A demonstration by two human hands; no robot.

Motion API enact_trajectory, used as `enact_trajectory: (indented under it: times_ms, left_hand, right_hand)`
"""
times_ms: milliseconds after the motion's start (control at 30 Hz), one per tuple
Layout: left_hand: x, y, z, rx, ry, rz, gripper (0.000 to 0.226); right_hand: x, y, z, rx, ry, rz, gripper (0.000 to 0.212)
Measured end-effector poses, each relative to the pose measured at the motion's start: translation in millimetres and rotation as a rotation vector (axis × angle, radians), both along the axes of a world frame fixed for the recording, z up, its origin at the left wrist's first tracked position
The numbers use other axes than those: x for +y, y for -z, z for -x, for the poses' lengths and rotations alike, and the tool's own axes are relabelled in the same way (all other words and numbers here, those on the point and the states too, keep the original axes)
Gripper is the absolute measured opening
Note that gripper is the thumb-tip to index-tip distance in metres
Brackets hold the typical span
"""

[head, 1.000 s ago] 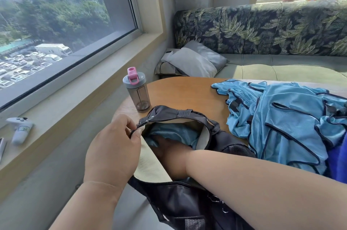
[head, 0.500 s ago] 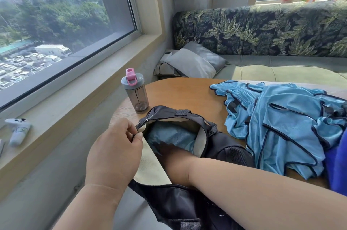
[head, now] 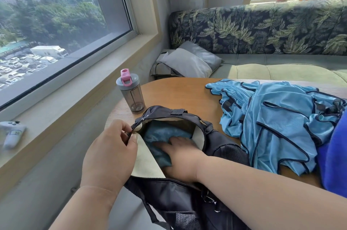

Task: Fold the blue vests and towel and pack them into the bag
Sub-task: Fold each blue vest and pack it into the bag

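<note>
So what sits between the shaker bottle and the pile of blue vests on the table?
Only bare wooden table, seen from the head camera: nothing lies between the bottle and the vests.

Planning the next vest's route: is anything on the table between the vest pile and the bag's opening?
Nothing visible on the table between the vests and the bag. But the right hand fills the opening, resting on the towel.

Large window [head: 56, 28] at left admits daylight over a pale sill [head: 78, 96]. Leaf-patterned sofa [head: 262, 30] along far wall; grey cushions [head: 189, 62], apparently two. Round wooden table [head: 180, 92].
</note>
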State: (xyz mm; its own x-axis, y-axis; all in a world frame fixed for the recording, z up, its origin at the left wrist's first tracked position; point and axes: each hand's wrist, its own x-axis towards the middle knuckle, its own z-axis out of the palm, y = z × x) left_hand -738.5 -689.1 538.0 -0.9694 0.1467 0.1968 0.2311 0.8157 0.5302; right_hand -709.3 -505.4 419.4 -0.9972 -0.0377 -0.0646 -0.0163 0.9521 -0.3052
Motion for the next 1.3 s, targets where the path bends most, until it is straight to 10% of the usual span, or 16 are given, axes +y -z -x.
enact_trajectory:
  times_ms: [500, 1300]
  left_hand:
    - [2, 3, -11, 0.000, 0.034, -0.013, 0.016]
    - [19, -5, -35, -0.171, 0.080, -0.052, 0.038]
  right_hand:
    - [-5, -12, 21, -0.054, 0.173, 0.266, 0.062]
    - [73, -43, -101, -0.033, 0.064, -0.239, 0.035]
